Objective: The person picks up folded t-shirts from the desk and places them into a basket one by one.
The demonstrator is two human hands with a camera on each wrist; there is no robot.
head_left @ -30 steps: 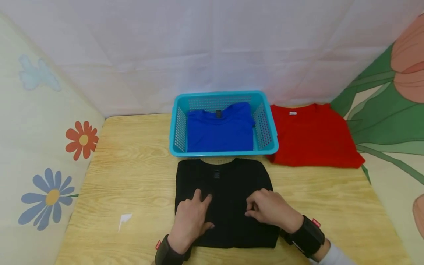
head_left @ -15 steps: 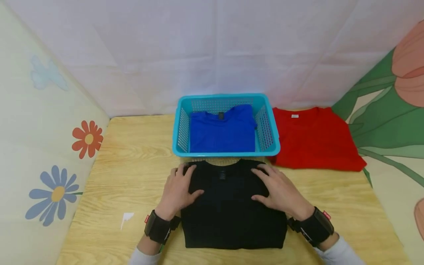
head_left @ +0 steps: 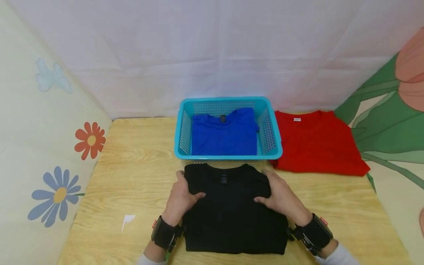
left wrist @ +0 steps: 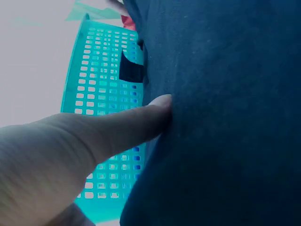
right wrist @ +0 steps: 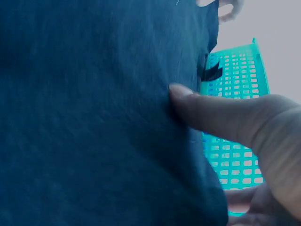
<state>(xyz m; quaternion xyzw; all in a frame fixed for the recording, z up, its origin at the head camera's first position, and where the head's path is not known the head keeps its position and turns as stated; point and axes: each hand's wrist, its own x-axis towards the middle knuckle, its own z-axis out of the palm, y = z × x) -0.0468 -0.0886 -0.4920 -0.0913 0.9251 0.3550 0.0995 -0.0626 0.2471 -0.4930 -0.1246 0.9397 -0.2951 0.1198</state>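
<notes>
A folded black T-shirt (head_left: 235,217), its neckline facing away from me, lies at the front of the table. My left hand (head_left: 180,198) grips its left side and my right hand (head_left: 283,195) its right side. Both thumbs press on top of the cloth while the other fingers are mostly hidden at or under the edges. In the left wrist view the thumb (left wrist: 127,125) meets the dark fabric (left wrist: 230,117). The right wrist view likewise has the thumb (right wrist: 221,113) on the shirt (right wrist: 94,113), with fingers beneath its edge.
Just beyond the black shirt stands a turquoise perforated basket (head_left: 228,157) with a folded blue T-shirt (head_left: 225,138) inside. A folded red T-shirt (head_left: 321,147) lies right of it. A small white mark (head_left: 128,219) shows on the wooden table (head_left: 142,158); fabric walls surround it.
Both hands moved from above the middle of the black T-shirt out to its upper sides, and the fingers have gone round its edges. The basket and other shirts stay put.
</notes>
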